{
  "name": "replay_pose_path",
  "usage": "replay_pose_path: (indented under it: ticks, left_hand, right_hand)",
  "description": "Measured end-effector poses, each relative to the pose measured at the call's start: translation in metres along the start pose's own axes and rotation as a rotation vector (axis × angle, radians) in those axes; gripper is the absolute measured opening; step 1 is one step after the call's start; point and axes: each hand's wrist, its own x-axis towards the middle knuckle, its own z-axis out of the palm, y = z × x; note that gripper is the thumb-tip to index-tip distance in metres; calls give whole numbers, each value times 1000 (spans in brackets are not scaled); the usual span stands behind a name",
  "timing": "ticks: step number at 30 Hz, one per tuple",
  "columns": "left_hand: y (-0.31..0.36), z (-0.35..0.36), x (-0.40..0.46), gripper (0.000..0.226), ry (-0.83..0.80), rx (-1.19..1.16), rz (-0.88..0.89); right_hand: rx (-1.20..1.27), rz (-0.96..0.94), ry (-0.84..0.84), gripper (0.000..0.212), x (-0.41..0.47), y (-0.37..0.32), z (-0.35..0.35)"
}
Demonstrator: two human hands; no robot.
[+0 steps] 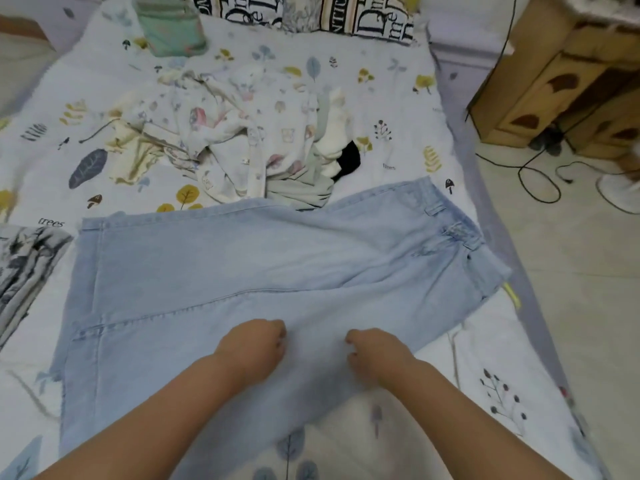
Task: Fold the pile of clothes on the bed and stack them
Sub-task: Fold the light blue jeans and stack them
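light blue jeans [242, 271] lie spread flat on the bed [398, 98], just in front of the clothes pile [235, 133]. left hand [252, 348] and right hand [377, 358], fingers curled, rest on the jeans' near edge, holding nothing.

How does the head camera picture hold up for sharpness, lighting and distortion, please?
Head view: light is soft and even, with no glare or hard shadows; the whole frame is slightly soft, with the jeans and both hands, left hand and right hand, fairly readable; wide-angle bending curves the bed edges; the wooden cabinet leans at the corner.
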Motion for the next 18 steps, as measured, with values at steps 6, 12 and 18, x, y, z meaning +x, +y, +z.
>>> replay_pose_path:
  ticks: [6, 12, 18]
  left_hand:
    - [85, 7, 50, 33, -14, -64, -8]
    - [161, 41, 104, 32, -70, -109, -25]
    - [201, 77, 133, 34, -109, -80, -19]
  right_hand:
    - [-91, 49, 60, 33, 3, 114, -38]
    - [-251, 60, 176, 37, 19, 214, -46]
    - [-303, 27, 223, 73, 51, 269, -38]
